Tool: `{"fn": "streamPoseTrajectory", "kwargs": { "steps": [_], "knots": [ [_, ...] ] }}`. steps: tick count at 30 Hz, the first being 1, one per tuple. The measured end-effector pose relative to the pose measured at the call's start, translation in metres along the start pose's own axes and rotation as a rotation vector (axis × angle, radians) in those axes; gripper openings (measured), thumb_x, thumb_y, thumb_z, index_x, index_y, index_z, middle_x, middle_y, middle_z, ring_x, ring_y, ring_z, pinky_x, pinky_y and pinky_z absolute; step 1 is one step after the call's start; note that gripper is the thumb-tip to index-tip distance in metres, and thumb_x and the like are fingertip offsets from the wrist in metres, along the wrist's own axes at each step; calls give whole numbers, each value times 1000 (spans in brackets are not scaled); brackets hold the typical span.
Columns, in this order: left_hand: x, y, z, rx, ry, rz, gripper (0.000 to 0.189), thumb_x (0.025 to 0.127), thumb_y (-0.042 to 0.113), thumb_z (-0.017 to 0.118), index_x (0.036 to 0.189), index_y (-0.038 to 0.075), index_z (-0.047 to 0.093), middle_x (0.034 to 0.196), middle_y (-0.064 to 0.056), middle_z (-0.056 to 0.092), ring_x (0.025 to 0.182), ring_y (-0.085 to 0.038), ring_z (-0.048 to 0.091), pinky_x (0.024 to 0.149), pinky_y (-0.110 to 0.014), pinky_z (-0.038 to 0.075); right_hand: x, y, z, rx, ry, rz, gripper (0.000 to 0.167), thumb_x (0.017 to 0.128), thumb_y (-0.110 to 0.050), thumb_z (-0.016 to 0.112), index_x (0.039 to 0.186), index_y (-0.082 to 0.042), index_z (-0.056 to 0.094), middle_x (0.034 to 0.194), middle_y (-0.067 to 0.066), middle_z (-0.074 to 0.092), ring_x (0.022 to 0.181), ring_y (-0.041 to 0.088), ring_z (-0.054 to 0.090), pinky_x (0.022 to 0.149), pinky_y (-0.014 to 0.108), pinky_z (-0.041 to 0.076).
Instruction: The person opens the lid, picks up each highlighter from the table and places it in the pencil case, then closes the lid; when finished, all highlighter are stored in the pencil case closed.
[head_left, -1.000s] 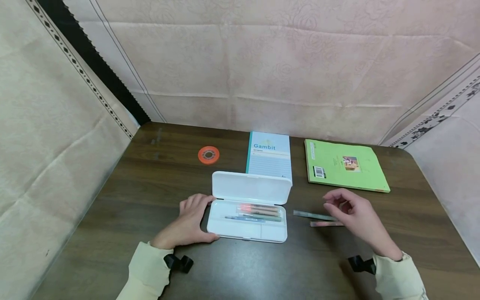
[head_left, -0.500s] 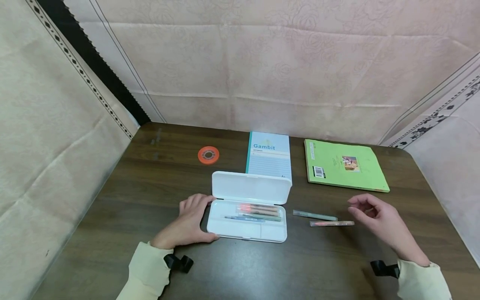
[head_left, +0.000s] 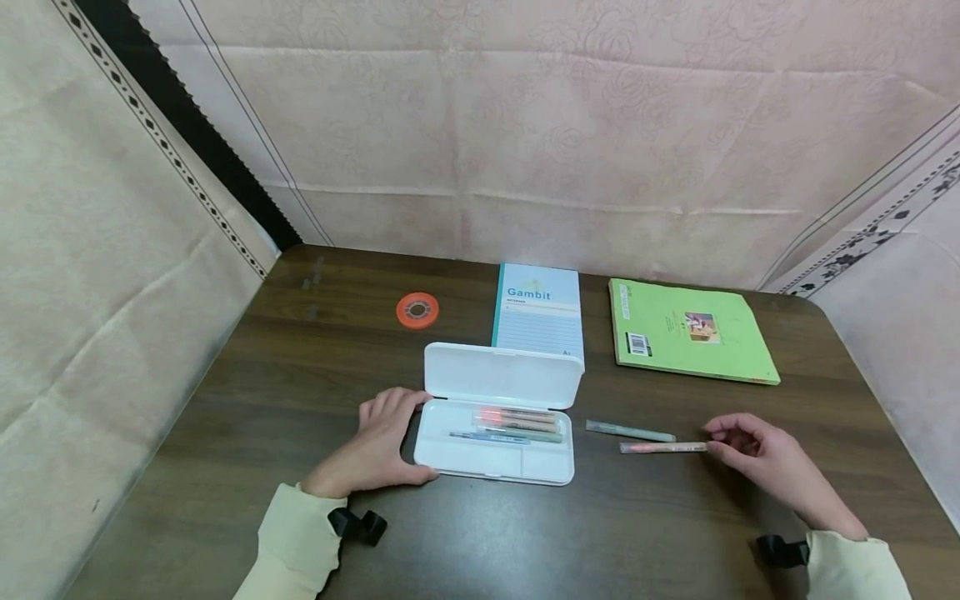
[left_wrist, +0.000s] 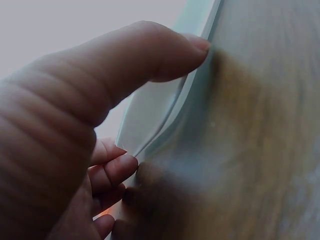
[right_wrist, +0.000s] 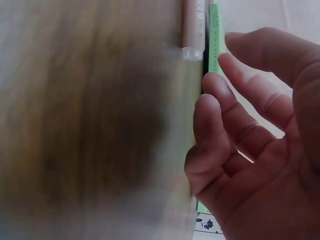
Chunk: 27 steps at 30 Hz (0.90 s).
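Observation:
A white pencil case [head_left: 468, 467] lies with its lid raised; several pens [head_left: 521, 419] are inside. My left hand [head_left: 378, 446] grips its left end, thumb on the front edge and fingers at the back corner. In the left wrist view the thumb [left_wrist: 150, 55] lies along the case wall [left_wrist: 155, 107]. My right hand [head_left: 765, 462] is at the right end of a pinkish pen [head_left: 660, 447] on the table. The right wrist view shows that pen's end [right_wrist: 192, 52] just apart from loosely bent fingers. A green pen [head_left: 630, 431] lies behind the pinkish one.
Behind the case lies a light blue notebook [head_left: 538, 308], partly covered by the lid. A green book [head_left: 690, 333] is at the back right. An orange tape roll [head_left: 417, 310] lies at the back left of the brown table [head_left: 225, 467].
My right hand has moved right and then down toward the table, from above the two pens to the pinkish pen's right end. The left hand and the case have stayed put.

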<state>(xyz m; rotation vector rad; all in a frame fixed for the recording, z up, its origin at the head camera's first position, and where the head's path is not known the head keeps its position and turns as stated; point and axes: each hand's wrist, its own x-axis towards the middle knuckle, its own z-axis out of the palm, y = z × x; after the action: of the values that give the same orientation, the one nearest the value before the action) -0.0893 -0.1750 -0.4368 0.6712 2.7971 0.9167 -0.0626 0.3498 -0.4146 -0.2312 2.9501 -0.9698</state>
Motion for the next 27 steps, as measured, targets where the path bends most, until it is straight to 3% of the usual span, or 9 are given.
{"fn": "streamPoseTrajectory", "kwargs": {
  "steps": [5, 15, 27],
  "knots": [
    [0, 1, 0, 4, -5, -11, 93, 66, 45, 86, 140, 11, 41, 128, -6, 47, 123, -29, 35, 95, -49, 22, -1, 5, 4, -40, 4, -77, 20, 83, -9, 77, 100, -15, 68, 82, -9, 61, 67, 0, 51, 58, 21, 42],
    [0, 1, 0, 2, -10, -19, 93, 66, 45, 86, 140, 12, 41, 129, -7, 47, 123, -28, 35, 96, -49, 22, 2, 5, 8, -108, -10, -122, 20, 81, -5, 77, 95, -16, 68, 82, -10, 55, 65, -3, 45, 56, 22, 38],
    [0, -2, 3, 1, 7, -5, 90, 67, 45, 86, 138, 11, 42, 129, -8, 46, 123, -30, 35, 94, -51, 22, 1, 1, 6, -78, -85, -63, 15, 86, -7, 74, 93, -17, 65, 77, -10, 55, 65, -1, 46, 56, 22, 39]
  ]
}}
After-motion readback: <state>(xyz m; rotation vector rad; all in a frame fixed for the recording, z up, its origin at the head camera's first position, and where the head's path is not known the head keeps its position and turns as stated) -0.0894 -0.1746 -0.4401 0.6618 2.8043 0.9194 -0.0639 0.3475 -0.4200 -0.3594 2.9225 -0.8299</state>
